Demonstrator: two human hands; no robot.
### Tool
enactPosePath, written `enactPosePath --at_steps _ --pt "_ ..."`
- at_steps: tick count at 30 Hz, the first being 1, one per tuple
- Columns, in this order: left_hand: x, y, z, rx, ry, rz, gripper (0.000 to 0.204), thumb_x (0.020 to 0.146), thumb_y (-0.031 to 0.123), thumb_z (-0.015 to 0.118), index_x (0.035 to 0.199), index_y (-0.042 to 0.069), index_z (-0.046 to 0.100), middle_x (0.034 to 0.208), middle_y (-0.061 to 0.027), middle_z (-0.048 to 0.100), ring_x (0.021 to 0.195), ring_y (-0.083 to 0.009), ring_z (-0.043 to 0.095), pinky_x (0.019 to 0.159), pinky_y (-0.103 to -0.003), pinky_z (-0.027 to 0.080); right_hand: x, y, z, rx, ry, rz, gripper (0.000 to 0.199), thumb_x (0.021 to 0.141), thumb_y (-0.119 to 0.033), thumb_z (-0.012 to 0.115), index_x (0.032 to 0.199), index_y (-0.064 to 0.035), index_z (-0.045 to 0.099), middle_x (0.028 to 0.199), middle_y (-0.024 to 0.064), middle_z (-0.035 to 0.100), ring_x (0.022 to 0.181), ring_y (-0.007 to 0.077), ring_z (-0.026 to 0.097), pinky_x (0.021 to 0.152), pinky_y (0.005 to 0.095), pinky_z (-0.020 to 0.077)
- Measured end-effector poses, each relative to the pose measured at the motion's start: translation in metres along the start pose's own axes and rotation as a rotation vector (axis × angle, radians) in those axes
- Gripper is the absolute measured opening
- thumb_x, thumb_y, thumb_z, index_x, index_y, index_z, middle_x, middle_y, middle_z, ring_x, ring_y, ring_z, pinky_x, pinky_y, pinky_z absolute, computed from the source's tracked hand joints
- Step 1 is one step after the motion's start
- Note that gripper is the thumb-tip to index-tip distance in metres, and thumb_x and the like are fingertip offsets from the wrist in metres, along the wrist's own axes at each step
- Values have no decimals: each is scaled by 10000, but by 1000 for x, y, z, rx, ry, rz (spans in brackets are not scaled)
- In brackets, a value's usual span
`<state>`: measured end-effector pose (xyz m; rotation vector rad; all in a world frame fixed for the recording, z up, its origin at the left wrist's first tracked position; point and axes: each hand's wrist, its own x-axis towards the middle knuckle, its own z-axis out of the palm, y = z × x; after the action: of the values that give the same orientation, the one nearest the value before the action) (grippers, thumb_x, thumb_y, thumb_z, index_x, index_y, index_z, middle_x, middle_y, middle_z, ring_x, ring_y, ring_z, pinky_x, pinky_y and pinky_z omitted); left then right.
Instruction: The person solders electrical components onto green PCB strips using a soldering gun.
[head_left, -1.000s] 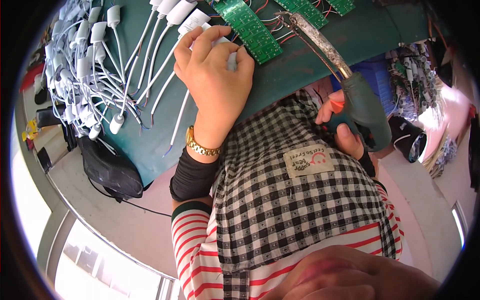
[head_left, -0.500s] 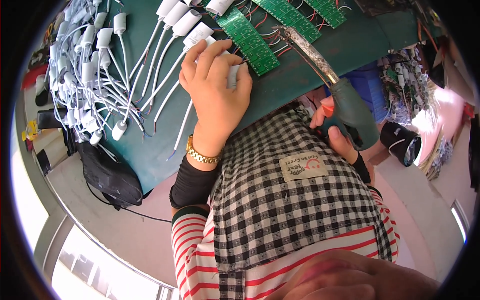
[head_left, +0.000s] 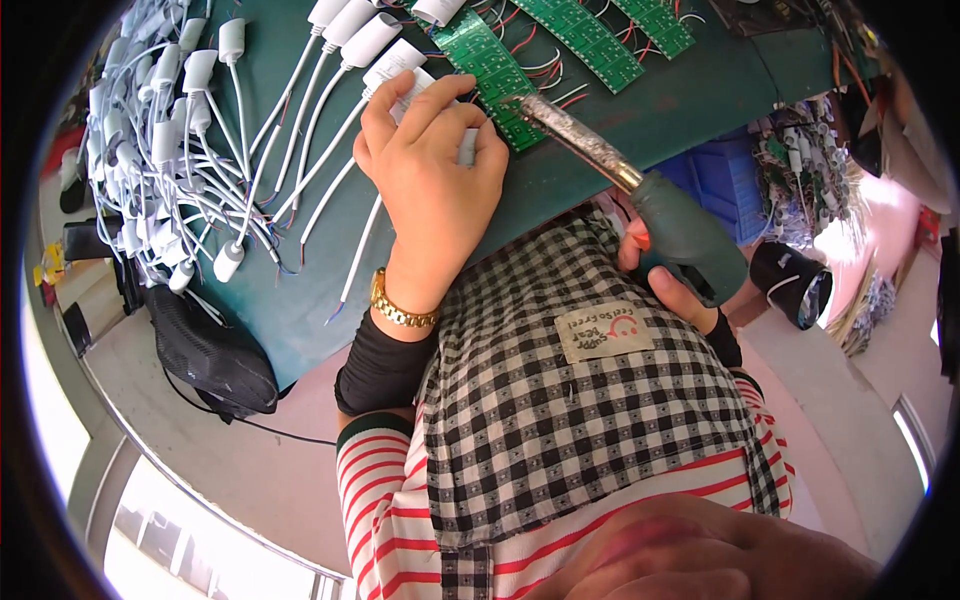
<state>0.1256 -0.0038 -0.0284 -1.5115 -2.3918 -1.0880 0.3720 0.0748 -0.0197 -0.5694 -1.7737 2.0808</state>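
Note:
My left hand [head_left: 432, 185] curls round a white cylindrical lamp holder [head_left: 467, 148], which is mostly hidden by the fingers. It rests over the green table beside the near end of a green circuit board [head_left: 485, 62]. My right hand [head_left: 682, 292] grips a soldering gun [head_left: 690, 222] by its dark green handle; the handle hides some of the fingers. The gun's metal tip points up and left, over the board's near end, close to my left fingertips. Whether the tip touches the board or a wire I cannot tell.
More white lamp holders [head_left: 370, 42] with cables lie left of my hand, beside a large tangled pile [head_left: 165, 150]. Further circuit boards [head_left: 585, 45] with red and white wires lie at the back. A blue bin [head_left: 725, 180] and black bucket [head_left: 790, 285] stand right; a black mesh bag [head_left: 212, 350] is left.
The soldering gun has swung left and slightly down, bringing its tip from beside the boards to the near board's end. My left hand has stayed nearly in place.

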Motion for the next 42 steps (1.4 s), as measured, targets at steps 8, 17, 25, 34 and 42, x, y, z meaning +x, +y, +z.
enactPosePath --at_steps 8,17,25,34,42 --pt "0 0 1 -2 10 0 68 659 68 696 697 92 645 1017 44 657 1115 -301 495 904 -428 322 -12 8 -4 -200 -25 73 205 770 -10 584 970 22 618 926 106 640 876 240 602 775 339 474" --pt "1 -3 4 31 27 19 62 659 71 689 685 91 637 1003 43 659 1105 -290 499 884 -418 323 5 -11 4 -42 -49 138 334 814 -154 614 1085 40 583 870 122 591 790 232 572 748 334 470" --pt "2 -4 3 50 20 28 61 650 66 685 688 83 639 1000 35 658 1096 -291 505 880 -420 327 -3 8 13 138 195 -55 565 858 -333 618 1226 24 380 853 137 525 763 238 546 736 393 458" --pt "1 -6 4 34 30 25 62 648 67 685 688 84 641 994 33 655 1089 -292 505 880 -419 328 -1 5 12 116 173 -47 553 861 -313 620 1235 16 381 843 141 533 768 242 559 747 394 467" --pt "1 -14 6 30 66 54 62 648 72 678 686 95 635 974 34 650 1089 -295 503 866 -425 332 -3 18 4 69 106 -76 623 874 -410 600 1295 -14 367 888 118 524 796 217 559 746 356 473"
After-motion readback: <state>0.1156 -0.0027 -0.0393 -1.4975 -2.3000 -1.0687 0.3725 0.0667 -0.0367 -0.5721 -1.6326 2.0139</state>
